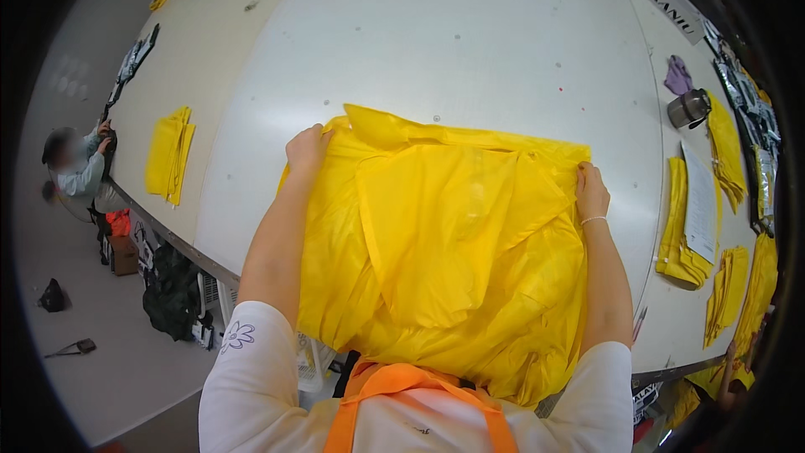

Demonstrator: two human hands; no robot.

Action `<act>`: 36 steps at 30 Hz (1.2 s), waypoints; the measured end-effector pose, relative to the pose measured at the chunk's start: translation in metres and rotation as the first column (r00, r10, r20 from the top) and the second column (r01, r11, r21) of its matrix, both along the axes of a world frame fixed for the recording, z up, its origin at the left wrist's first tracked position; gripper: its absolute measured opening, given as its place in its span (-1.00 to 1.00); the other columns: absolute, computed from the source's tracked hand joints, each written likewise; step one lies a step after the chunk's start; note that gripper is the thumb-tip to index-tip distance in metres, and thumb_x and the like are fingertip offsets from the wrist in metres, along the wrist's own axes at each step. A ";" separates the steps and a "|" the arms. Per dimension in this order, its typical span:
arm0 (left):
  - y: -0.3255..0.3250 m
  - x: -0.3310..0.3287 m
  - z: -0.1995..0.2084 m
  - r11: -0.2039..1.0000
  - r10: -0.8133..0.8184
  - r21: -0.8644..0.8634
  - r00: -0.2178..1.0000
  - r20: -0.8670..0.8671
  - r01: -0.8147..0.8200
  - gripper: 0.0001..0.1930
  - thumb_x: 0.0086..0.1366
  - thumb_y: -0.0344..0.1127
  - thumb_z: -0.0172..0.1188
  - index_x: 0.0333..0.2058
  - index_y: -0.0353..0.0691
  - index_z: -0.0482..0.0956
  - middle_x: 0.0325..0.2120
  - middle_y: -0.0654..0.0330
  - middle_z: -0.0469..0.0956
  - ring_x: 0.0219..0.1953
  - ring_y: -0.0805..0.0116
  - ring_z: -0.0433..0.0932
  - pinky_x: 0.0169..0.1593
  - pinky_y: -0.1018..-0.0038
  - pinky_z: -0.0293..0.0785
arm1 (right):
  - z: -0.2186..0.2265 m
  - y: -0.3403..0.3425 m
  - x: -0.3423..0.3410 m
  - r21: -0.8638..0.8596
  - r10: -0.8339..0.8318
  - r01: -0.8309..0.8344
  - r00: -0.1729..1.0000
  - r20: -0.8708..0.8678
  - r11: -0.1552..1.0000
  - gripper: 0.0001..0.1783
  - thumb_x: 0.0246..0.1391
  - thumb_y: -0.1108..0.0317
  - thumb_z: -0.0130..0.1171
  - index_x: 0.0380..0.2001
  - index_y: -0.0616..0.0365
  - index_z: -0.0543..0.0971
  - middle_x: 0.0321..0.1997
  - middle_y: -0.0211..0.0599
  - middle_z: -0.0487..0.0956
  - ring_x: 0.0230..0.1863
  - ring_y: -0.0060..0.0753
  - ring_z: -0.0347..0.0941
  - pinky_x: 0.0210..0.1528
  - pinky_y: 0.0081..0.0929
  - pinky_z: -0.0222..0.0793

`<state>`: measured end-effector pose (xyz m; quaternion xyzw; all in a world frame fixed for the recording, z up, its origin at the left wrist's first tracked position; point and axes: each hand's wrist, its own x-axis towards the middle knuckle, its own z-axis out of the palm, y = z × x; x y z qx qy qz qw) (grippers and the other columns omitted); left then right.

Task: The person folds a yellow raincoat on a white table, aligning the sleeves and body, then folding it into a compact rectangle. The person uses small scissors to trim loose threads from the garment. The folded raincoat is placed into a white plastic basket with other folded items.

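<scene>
A large, crinkled piece of thin yellow fabric (436,235), slightly shiny, spreads in front of me and hangs over the table's near edge. It lies in layers, with a loose flap along its far edge and a seamed panel in the middle. My left hand (309,151) grips its far left corner, fingers closed. At the far right corner my right hand (592,193) pinches the fabric. Folds hide the underside, so I cannot tell what kind of article it is.
The white table (419,33) stretches ahead. Folded yellow fabric (168,155) lies on the left. On the right are a yellow stack (675,226), a paper sheet (699,205), a metal mug (689,108) and a purple cloth (677,75). Another person (75,159) works far left.
</scene>
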<state>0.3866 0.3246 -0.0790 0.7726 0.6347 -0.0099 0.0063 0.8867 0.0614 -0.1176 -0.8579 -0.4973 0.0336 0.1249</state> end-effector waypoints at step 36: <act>-0.329 0.066 0.065 0.384 0.916 -0.852 -0.032 0.400 0.356 -0.63 0.12 -0.33 0.24 -0.08 -0.12 0.40 -0.24 0.27 0.54 -0.25 0.39 0.54 -0.31 0.42 0.49 | 0.086 -0.144 -0.214 0.098 -0.096 0.186 0.808 -0.581 0.978 -0.52 -0.10 0.38 0.27 -0.09 0.32 0.40 -0.25 -0.10 0.51 -0.21 -0.17 0.46 -0.16 -0.32 0.39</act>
